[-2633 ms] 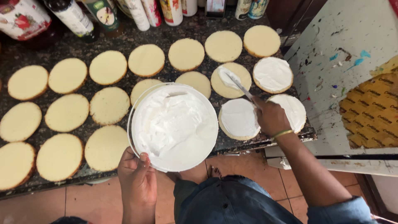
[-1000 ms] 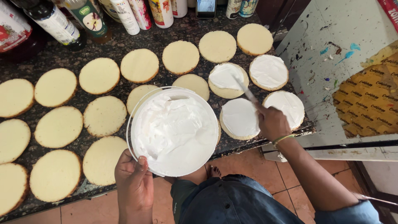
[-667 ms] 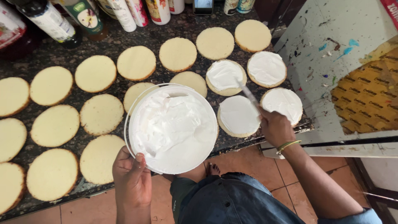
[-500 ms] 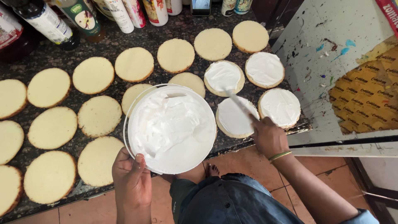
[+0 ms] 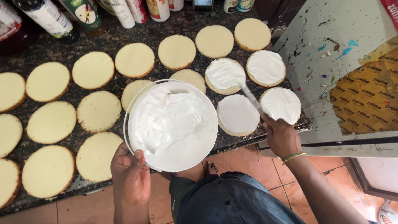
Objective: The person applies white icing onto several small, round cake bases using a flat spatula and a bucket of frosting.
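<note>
Left edge and middle of frame: rows of plain round cake layers [image 5: 51,122] lying flat on a dark speckled counter [image 5: 62,47], some touching the left border; bottles [image 5: 49,16] stand along the top edge. Lower centre-left: left hand [image 5: 130,176] closed on the rim of a white bowl of whipped cream [image 5: 172,124], thumb over the edge, bowl held above the counter's front edge and covering parts of two plain layers behind it. Right of the bowl: four cream-coated layers, one half-spread layer [image 5: 225,75] at centre top, a smooth one [image 5: 238,114] below it, two more [image 5: 265,67] to the right. Right hand [image 5: 282,135] fisted around the handle of a spatula [image 5: 250,94], blade tip on the half-spread layer. Bangle on that wrist. Far right: paint-stained white surface [image 5: 331,62]
</note>
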